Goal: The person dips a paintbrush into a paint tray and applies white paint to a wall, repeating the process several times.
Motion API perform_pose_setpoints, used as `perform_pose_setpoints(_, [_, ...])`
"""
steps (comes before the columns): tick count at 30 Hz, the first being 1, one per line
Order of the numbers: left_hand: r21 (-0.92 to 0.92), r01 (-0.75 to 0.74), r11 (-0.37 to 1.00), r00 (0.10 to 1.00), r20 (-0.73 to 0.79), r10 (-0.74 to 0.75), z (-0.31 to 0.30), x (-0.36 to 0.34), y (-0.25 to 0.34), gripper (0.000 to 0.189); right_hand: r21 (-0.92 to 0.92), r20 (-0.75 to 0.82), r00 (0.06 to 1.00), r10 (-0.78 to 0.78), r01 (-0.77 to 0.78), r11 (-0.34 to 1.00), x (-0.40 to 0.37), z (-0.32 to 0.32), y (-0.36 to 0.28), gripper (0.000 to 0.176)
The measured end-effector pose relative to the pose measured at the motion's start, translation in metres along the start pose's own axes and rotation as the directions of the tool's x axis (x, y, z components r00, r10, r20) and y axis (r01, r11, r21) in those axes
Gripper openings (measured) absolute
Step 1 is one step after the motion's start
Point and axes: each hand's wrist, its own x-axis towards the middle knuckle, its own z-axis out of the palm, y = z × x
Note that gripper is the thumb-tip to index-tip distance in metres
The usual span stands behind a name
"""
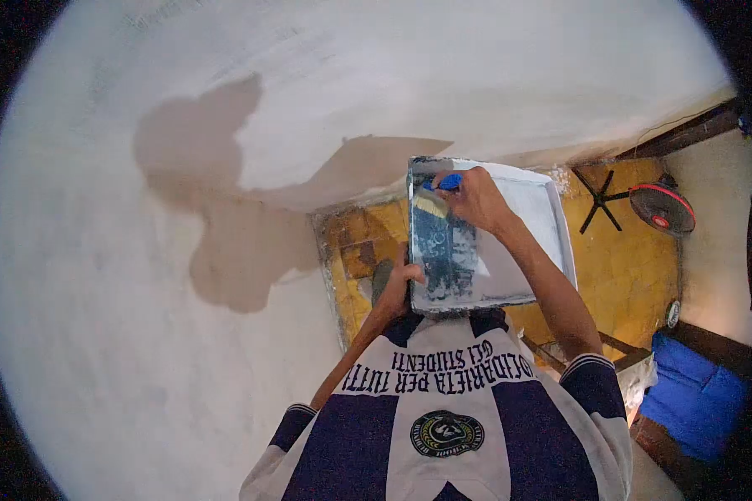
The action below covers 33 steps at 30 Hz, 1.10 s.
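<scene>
My right hand (476,200) is closed round the blue handle of a paintbrush (431,205). Its pale bristles lie over the dark, paint-smeared left part of a paint tray (522,299). White paint covers much of the tray's right side. With my left hand (403,280) I grip the tray's near left edge, thumb over the rim and the other fingers hidden beneath. The tray is held up in front of my chest, above the floor.
A white-grey wall (83,275) with my shadow on it rises at the left and ahead. Below is a yellow tiled floor (635,292). A black and red fan (662,209) lies at the right, beside a black star-shaped base (602,200). Blue cushions (693,392) are at lower right.
</scene>
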Motion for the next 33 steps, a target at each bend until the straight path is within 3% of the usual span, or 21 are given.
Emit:
perform_pose_setpoints(2, [-0.151, 0.102, 0.983, 0.991, -0.069, -0.113, 0.037, -0.007, 0.05, 0.078, -0.007, -0.016, 1.0, 0.025, -0.025, 1.0, -0.004, -0.003, -0.006, 0.017])
perform_pose_setpoints(5, [-0.2, 0.117, 0.973, 0.983, -0.118, -0.143, 0.03, -0.008, 0.038, 0.076, -0.02, -0.24, 0.949, -0.203, 0.204, 0.979, -0.012, 0.003, 0.007, 0.016])
perform_pose_setpoints(8, [-0.266, 0.155, 0.951, 0.97, -0.139, -0.197, 0.026, -0.006, 0.031, 0.072, 0.2, -0.258, 0.964, -0.069, 0.123, 0.972, -0.026, -0.01, -0.011, 0.015])
perform_pose_setpoints(11, [-0.306, 0.199, 0.931, 0.958, -0.14, -0.251, 0.027, -0.004, 0.035, 0.068, 0.374, 0.11, 0.974, 0.2, -0.226, 0.899, -0.037, -0.014, -0.019, 0.014])
perform_pose_setpoints(17, [-0.372, 0.281, 0.884, 0.927, -0.132, -0.35, 0.032, 0.003, 0.042, 0.062, 0.063, -0.13, 0.984, 0.124, -0.117, 0.991, -0.018, -0.025, -0.012, 0.017])
perform_pose_setpoints(18, [-0.394, 0.292, 0.871, 0.922, -0.125, -0.365, 0.032, 0.002, 0.041, 0.061, 0.155, -0.048, 0.99, 0.133, -0.125, 0.98, -0.02, -0.025, -0.013, 0.016])
perform_pose_setpoints(20, [-0.287, 0.225, 0.931, 0.954, -0.132, -0.271, 0.032, 0.003, 0.041, 0.059, 0.32, 0.113, 0.986, 0.122, -0.152, 0.935, -0.025, -0.027, -0.016, 0.014])
perform_pose_setpoints(22, [0.098, -0.049, 0.994, 0.996, -0.07, 0.056, 0.031, -0.001, 0.047, 0.042, 0.38, 0.135, 0.987, 0.084, -0.13, 0.916, -0.031, -0.012, -0.01, 0.016])
perform_pose_setpoints(23, [0.414, -0.373, 0.83, 0.927, 0.131, 0.351, 0.022, 0.0, 0.043, 0.032, 0.411, 0.143, 0.987, 0.066, -0.12, 0.904, -0.032, -0.006, -0.007, 0.017])
perform_pose_setpoints(25, [0.576, -0.618, 0.534, 0.779, 0.362, 0.511, 0.002, 0.006, 0.018, 0.019, 0.303, 0.008, 0.995, 0.098, -0.095, 0.948, -0.023, -0.013, -0.006, 0.016])
perform_pose_setpoints(26, [0.555, -0.593, 0.584, 0.8, 0.324, 0.505, -0.011, 0.012, -0.005, 0.014, 0.247, -0.061, 0.993, 0.104, -0.086, 0.965, -0.018, -0.018, -0.008, 0.016])
perform_pose_setpoints(29, [0.435, -0.407, 0.803, 0.913, 0.192, 0.359, -0.043, 0.016, -0.052, 0.017, 0.352, 0.191, 0.974, 0.122, -0.184, 0.918, -0.019, -0.028, -0.013, 0.016])
perform_pose_setpoints(30, [0.373, -0.321, 0.871, 0.947, 0.154, 0.283, -0.046, 0.017, -0.059, 0.021, 0.415, 0.288, 0.957, 0.024, -0.147, 0.898, -0.022, -0.02, -0.001, 0.017])
perform_pose_setpoints(31, [0.171, -0.12, 0.978, 0.993, 0.007, 0.121, -0.026, 0.013, -0.035, 0.028, 0.369, 0.221, 0.975, 0.038, -0.119, 0.922, -0.022, -0.019, 0.001, 0.017])
perform_pose_setpoints(32, [-0.065, 0.07, 0.995, 0.992, -0.101, -0.076, 0.016, 0.005, 0.02, 0.035, 0.32, 0.153, 0.987, 0.046, -0.094, 0.943, -0.021, -0.017, 0.003, 0.017])
perform_pose_setpoints(33, [-0.183, 0.146, 0.972, 0.979, -0.116, -0.169, 0.022, 0.004, 0.031, 0.041, 0.273, 0.086, 0.995, 0.051, -0.073, 0.959, -0.02, -0.016, 0.004, 0.017])
